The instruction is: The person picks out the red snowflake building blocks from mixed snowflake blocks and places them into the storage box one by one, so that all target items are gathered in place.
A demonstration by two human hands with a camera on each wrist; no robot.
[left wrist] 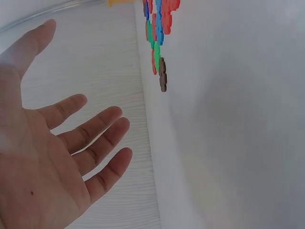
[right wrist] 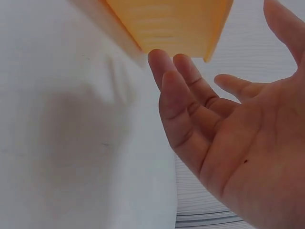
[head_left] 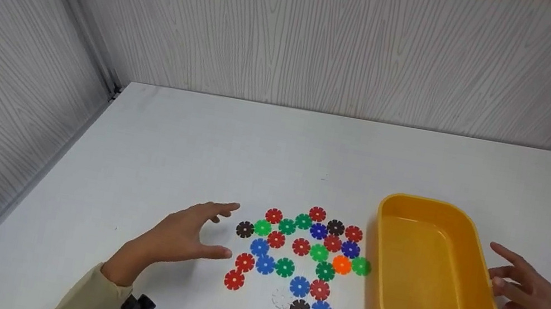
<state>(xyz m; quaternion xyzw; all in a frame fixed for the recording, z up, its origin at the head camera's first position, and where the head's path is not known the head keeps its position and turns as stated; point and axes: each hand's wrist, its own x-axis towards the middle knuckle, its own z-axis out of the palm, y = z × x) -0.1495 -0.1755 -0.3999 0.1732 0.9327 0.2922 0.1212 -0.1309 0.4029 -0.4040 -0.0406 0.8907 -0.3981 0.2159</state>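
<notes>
Flat notched plastic discs in red, blue, green, black, orange and clear lie in a loose cluster on the white table; a red disc and a black disc are on its left side. Just left of the cluster hovers my left hand, thumb and fingers spread, holding nothing. A yellow plastic tub stands right of the discs, with a bare floor. My right hand is beside the tub's right wall, its fingers loosely bent with nothing in them; whether they touch the wall I cannot tell.
The white table reaches back to a wood-grain panel. Another panel stands along the left side. A green disc lies close against the tub's left wall.
</notes>
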